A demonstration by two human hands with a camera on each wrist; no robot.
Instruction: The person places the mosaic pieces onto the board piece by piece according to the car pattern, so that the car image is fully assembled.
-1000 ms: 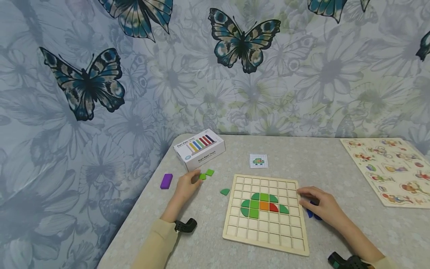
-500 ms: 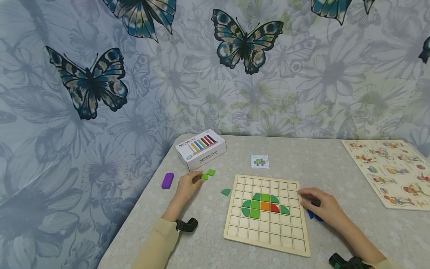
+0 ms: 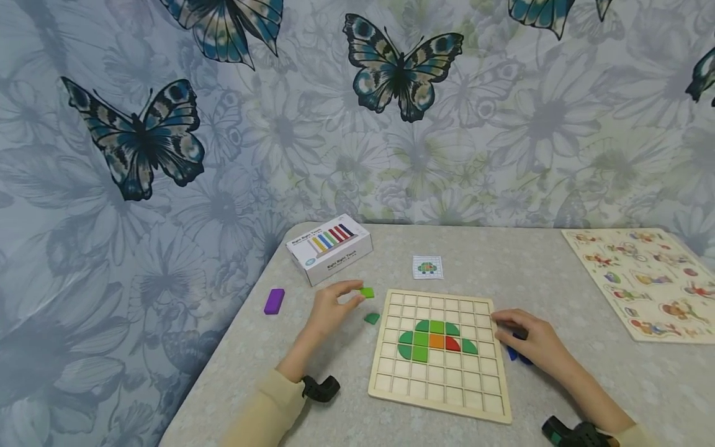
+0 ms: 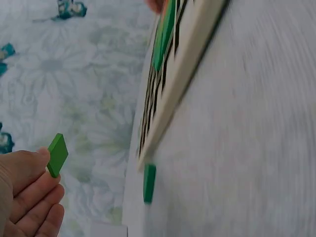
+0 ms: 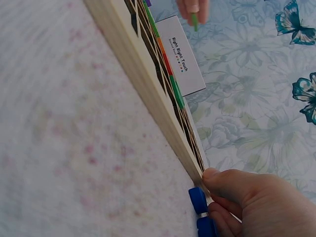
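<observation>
Pinching hand: the left hand (image 3: 327, 312) holds one light green square tile (image 3: 366, 292) between the thumb and the fingers.
Square tile: it is raised above the tabletop (image 3: 335, 425), outside the grid board, near the board's far left corner.
Steadying hand: the right hand (image 3: 539, 341) grips the right edge of the grid board (image 3: 452, 380), near its far right corner, with the thumb and the fingers.
Blue pieces: these blue pieces (image 5: 198, 200) lie under the right hand, just beside the board's right edge; their full shape is hidden.
Board cells: a group of pieces sits around the middle, namely five dark green quarter-rounds (image 3: 469, 347), three light green squares (image 3: 420, 354), one orange square (image 3: 437, 341) and one red quarter-round (image 3: 452, 344).
Loose quarter-round: one dark green quarter-round piece (image 3: 371, 318) rests on the tabletop, just beside the board's left edge.
Pattern card: the small card (image 3: 427, 267) lies between the board's far edge and the tabletop's far edge.
White box: the box (image 3: 329, 248) stands near the tabletop's far left corner.
Purple block: the block (image 3: 274, 302) lies near the tabletop's left edge.
</observation>
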